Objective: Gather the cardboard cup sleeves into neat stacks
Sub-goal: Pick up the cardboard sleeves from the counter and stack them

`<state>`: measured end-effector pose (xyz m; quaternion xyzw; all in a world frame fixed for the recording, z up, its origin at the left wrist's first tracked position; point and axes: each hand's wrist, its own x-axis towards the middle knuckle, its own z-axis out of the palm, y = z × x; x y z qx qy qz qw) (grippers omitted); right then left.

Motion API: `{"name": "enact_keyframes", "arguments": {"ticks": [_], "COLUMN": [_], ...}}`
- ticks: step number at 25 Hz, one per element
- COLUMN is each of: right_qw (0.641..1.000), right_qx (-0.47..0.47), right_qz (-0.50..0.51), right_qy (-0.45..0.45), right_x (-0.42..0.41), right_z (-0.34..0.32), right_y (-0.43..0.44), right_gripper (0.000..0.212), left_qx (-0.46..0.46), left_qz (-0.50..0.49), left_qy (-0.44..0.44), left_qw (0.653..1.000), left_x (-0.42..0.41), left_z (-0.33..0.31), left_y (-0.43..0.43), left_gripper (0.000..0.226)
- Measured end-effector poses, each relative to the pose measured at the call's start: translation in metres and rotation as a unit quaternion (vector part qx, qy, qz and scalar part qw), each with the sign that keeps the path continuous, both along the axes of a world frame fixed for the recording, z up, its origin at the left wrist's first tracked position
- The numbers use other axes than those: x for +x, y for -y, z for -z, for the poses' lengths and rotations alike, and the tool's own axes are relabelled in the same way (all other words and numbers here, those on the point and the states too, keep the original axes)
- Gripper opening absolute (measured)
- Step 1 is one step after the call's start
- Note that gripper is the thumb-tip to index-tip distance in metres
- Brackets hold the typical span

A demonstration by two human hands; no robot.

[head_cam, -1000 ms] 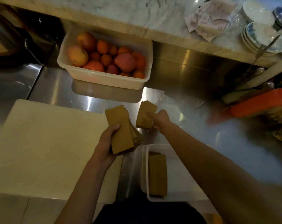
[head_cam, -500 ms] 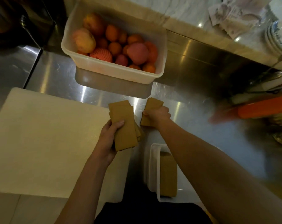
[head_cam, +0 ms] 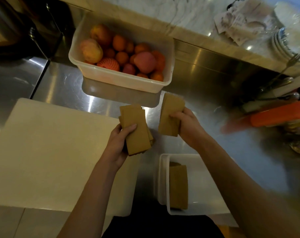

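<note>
Each hand holds its own bundle of sleeves above the counter (head_cam: 231, 148): left hand (head_cam: 119, 146) has its grip clamped on the left bundle (head_cam: 137, 133), right hand (head_cam: 188, 127) on the right bundle (head_cam: 169, 115), the two bundles apart.

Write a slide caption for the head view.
Left hand holds one sleeve stack, right hand another; a third lies in a white tray.

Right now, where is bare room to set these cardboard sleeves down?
The white cutting board left of the left hand is bare. So is the steel counter between the right hand and the orange object. Crowded: the far right edge; the small white tray holds cardboard sleeves.
</note>
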<state>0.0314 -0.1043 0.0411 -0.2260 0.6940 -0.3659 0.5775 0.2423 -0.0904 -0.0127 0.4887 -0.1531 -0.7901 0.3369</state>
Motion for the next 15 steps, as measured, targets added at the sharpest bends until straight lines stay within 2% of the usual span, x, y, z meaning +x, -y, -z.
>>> {"name": "enact_keyframes", "arguments": {"ticks": [3, 7, 11, 15], "right_qw": [0.996, 0.988, 0.980, 0.980], "right_qx": [-0.057, -0.095, -0.122, -0.125], "right_qz": [-0.064, -0.114, -0.098, -0.083], "right_qy": [0.018, -0.034, -0.121, -0.128], "right_x": [0.001, 0.000, -0.022, -0.057], "right_z": [-0.045, -0.064, -0.071, -0.072], "right_y": [-0.032, -0.058, -0.084, -0.119], "right_gripper": [0.039, 0.041, 0.044, 0.047], "left_qx": [-0.029, -0.073, -0.111, -0.146], "left_qz": [0.027, 0.073, 0.098, 0.105], "left_qy": [-0.003, 0.027, 0.051, 0.049], "left_qw": [0.999, 0.994, 0.988, 0.982], "left_x": [-0.016, -0.044, -0.079, -0.128], "left_z": [-0.011, -0.028, -0.046, -0.065], "left_y": [0.001, -0.010, -0.035, -0.069], "left_gripper": [0.069, 0.081, 0.095, 0.087]}}
